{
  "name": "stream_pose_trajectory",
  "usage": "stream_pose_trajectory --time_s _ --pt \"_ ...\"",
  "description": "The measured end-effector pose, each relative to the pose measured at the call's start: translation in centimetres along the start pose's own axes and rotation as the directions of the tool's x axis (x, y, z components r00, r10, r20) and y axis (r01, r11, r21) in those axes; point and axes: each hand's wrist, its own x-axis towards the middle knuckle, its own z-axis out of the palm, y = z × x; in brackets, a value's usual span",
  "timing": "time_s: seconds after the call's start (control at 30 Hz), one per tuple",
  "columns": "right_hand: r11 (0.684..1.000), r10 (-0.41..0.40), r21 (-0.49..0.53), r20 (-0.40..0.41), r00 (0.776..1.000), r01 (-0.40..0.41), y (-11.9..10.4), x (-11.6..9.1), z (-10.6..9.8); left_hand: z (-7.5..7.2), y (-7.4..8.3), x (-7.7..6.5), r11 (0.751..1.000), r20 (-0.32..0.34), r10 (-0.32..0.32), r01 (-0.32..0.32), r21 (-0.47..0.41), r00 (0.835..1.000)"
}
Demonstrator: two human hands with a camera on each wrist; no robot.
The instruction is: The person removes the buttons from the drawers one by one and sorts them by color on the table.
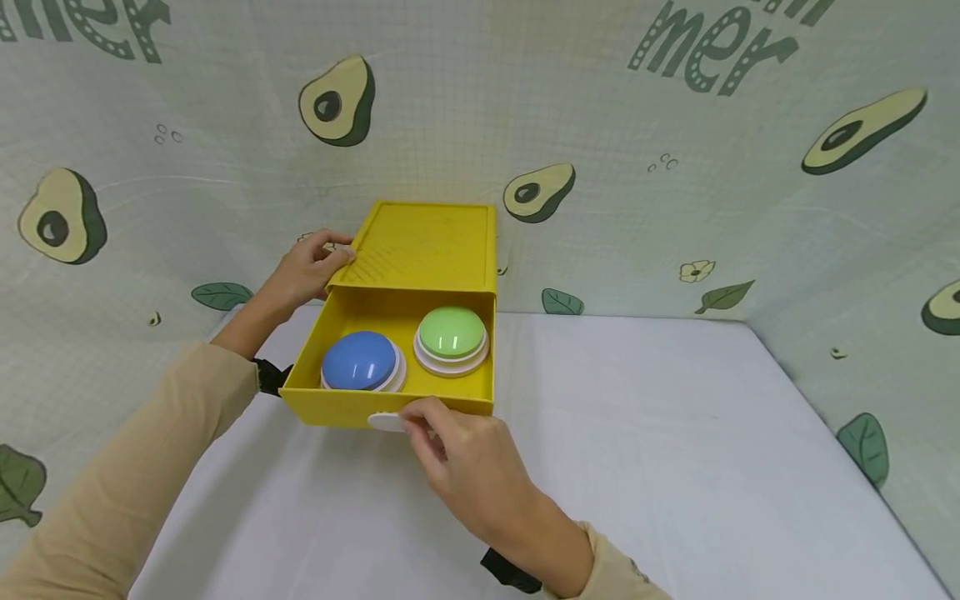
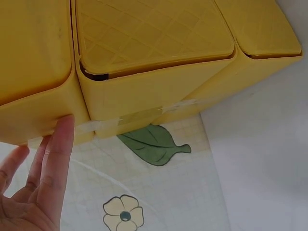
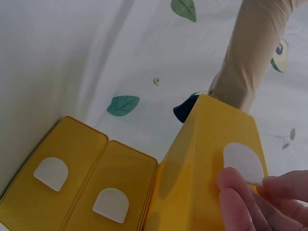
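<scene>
Drawer (image 1: 330,408) out mid-frame, blue dome (image 1: 360,360), green dome (image 1: 452,332) inside; right hand (image 1: 480,471) pinches white tab (image 1: 384,422), left hand (image 1: 303,273) straight-fingered against yellow housing (image 1: 427,242).

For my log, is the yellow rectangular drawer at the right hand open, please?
Open: the drawer juts out, exposing a blue domed button and a green domed button.

I see the box (image 1: 427,246) toward the left end of the back edge of the table (image 1: 637,433), and in its pulled-out drawer (image 1: 330,408) one button (image 1: 360,362) sits by the front left corner, the other button (image 1: 452,333) farther back by the right edge.
</scene>
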Motion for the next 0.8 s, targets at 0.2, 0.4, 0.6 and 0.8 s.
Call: stream_pose_trajectory --time_s 0.2,0.4,0.6,0.8 --pt "1.000 0.006 0.005 0.032 0.999 -0.006 0.0 0.2 -0.8 0.0 0.2 -0.1 1.000 0.000 -0.007 0.007 0.003 1.000" --pt "0.997 0.004 0.071 0.035 0.999 -0.007 -0.1 0.3 -2.1 0.1 0.2 0.0 1.000 0.002 -0.014 0.014 0.005 1.000" --pt "0.988 -0.027 0.153 -0.032 0.999 0.032 0.3 1.0 -4.1 0.0 0.2 0.0 1.000 0.000 -0.011 0.011 0.007 1.000" --pt "0.984 -0.035 0.176 -0.042 0.998 0.042 1.4 2.6 -6.1 0.0 0.2 0.0 1.000 -0.003 -0.011 0.011 0.009 1.000"
